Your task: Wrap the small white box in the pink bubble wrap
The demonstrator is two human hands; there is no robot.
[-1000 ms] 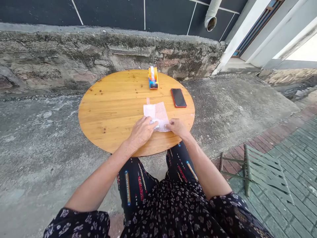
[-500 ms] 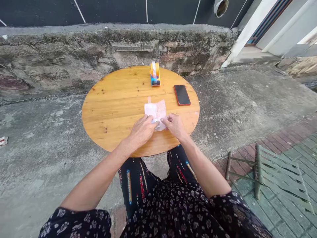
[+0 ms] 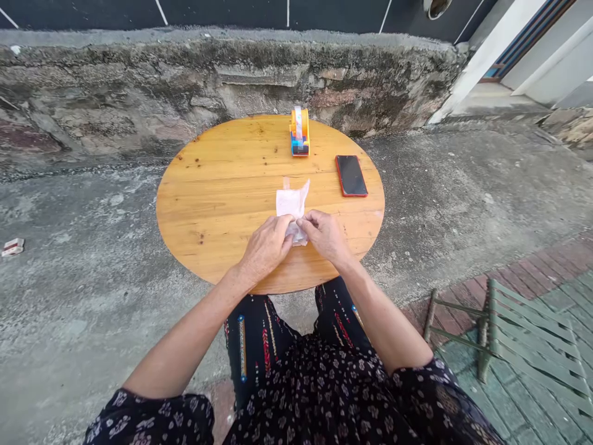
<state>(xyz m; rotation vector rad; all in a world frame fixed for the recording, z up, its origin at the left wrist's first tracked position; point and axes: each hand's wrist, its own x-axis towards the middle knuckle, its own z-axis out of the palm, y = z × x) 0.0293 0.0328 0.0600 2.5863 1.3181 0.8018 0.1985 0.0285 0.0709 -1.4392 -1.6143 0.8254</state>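
Observation:
A thin pinkish-white sheet of paper (image 3: pixel 290 201) lies near the front of the round wooden table, its right side raised and folded inward. My left hand (image 3: pixel 269 242) grips its left and lower part, thumb and fingers closed on it. With thumb and forefinger, my right hand (image 3: pixel 325 235) pinches the right edge. A crumpled whitish part of the sheet shows between the hands; whether something lies inside is hidden. Just beyond the sheet, a short strip of clear tape (image 3: pixel 286 183) sticks to the tabletop.
A yellow and blue tape dispenser (image 3: pixel 300 133) stands at the table's (image 3: pixel 208 198) far edge. To the right lies a phone (image 3: pixel 351 176) in a red case. A stone wall (image 3: pixel 152 99) rises behind, and a green slatted chair (image 3: pixel 532 334) is at the lower right.
The sheet's right side has been lifted and folded toward the left, so the sheet looks narrower. My left fingers have closed further on it. The whole view has shifted slightly.

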